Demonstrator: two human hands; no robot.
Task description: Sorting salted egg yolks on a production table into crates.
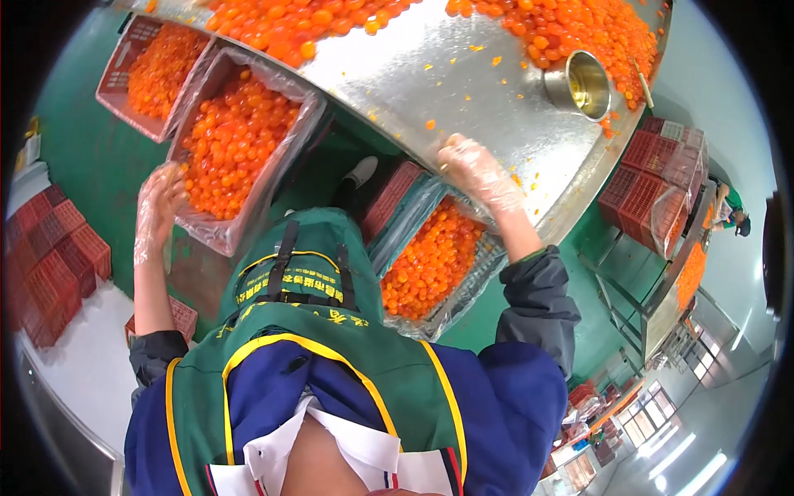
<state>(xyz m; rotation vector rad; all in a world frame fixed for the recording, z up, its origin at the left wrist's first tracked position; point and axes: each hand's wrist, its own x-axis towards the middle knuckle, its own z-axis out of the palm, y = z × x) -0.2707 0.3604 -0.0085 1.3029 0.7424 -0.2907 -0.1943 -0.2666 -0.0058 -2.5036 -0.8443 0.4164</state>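
Observation:
My left hand (160,201), in a clear plastic glove, is at the left side of a lined crate (248,239) full of orange egg yolks (239,146). Its fingers are curled; whether they hold a yolk is not visible. My right hand (474,167), gloved the same way, is over the near edge of a metal table (403,80). Those fingers are bent too, and their grip is hidden. Below the right wrist sits another lined crate (443,325) of yolks (428,260). Heaped yolks (564,31) lie along the table's far side.
A metal bowl (577,87) with yellow liquid stands on the table at right, among small orange scraps. A pink crate (133,74) of orange pieces is at upper left. Red crates (56,266) are stacked at left, more (651,180) at right. A person (732,208) works farther off.

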